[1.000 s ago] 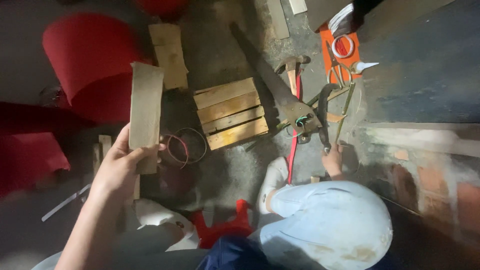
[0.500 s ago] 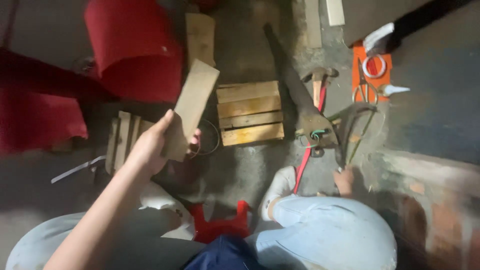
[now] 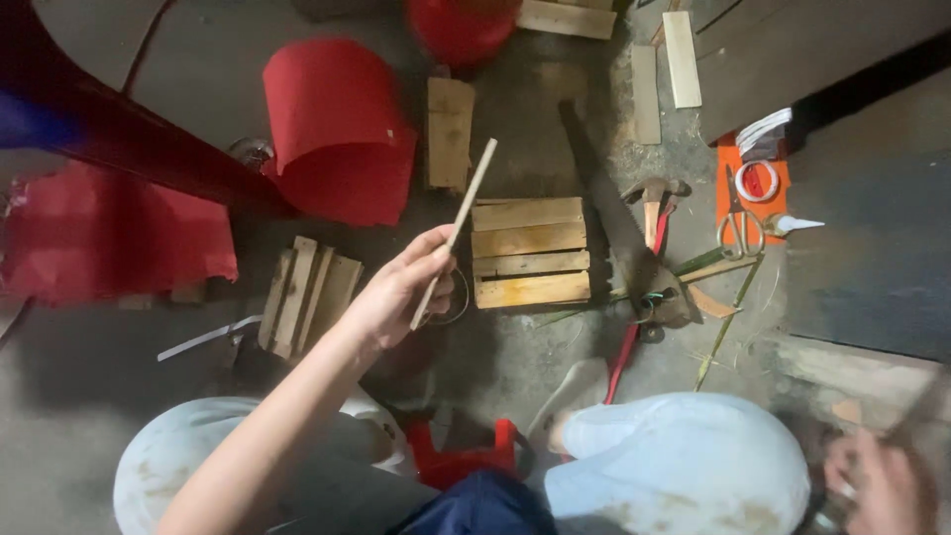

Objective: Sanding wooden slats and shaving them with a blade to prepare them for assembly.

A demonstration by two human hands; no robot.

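1. Far left of frame: red sheet (image 3: 109,238) lay crumpled on the floor (image 3: 89,367); a curled red sheet (image 3: 337,129) sat upper centre-left.
2. Left of centre: small stack of wooden slats (image 3: 307,292) on the floor, just left of the left hand.
3. Centre: left hand (image 3: 396,292) was closed on the lower end of a thin wooden slat (image 3: 458,230), seen edge-on and tilted up to the right.
4. Just right of it: slatted wooden panel (image 3: 530,253) flat on the floor.
5. Right of centre: handsaw (image 3: 614,213), hammer (image 3: 652,203), scissors (image 3: 738,223) on an orange pad (image 3: 728,183).
6. Lower right corner: right hand (image 3: 882,485) blurred; grip could not be told.
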